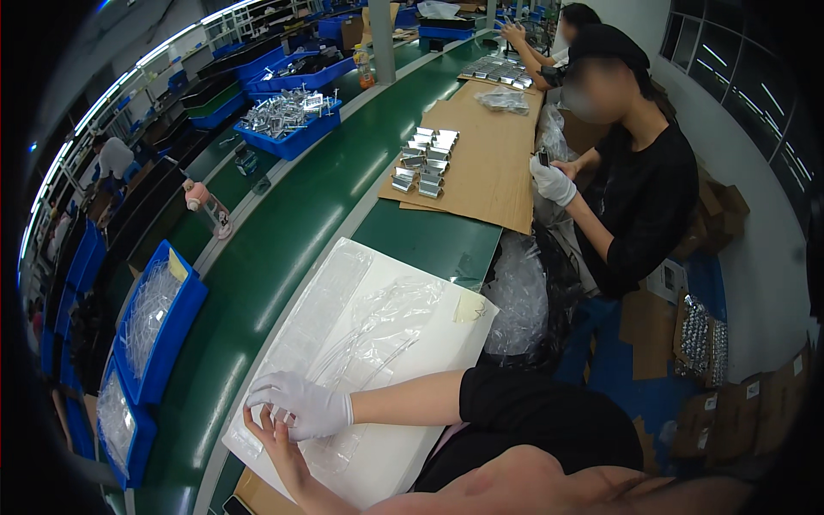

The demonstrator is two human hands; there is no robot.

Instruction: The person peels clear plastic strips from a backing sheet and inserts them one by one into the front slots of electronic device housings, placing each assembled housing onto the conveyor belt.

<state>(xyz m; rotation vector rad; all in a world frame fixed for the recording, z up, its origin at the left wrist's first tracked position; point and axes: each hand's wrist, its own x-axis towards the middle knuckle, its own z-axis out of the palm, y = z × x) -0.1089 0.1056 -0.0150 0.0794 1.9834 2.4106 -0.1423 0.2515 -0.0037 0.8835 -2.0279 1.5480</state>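
My right hand point(307, 405), in a white glove, reaches in from the right with its fingers curled. My bare left hand point(281, 448) comes up from the lower edge and meets it, fingers bent toward the gloved fingertips. Something small and clear seems to lie between them, too hidden to name. Both hands are over the near left part of a white board point(446, 352). Thin clear plastic strips and film point(378, 322) lie on the board, beside a clear plastic sheet point(322, 287). A yellowish note point(469, 306) lies at its right corner.
A green conveyor point(249, 343) curves along the left. Beyond it stand blue bins point(163, 330) of clear pieces, a pink-capped bottle point(206, 206) and a bin of metal parts point(287, 120). Metal pieces point(425, 159) sit on cardboard point(489, 163). A co-worker point(644, 172) sits at right, near plastic bags point(519, 296).
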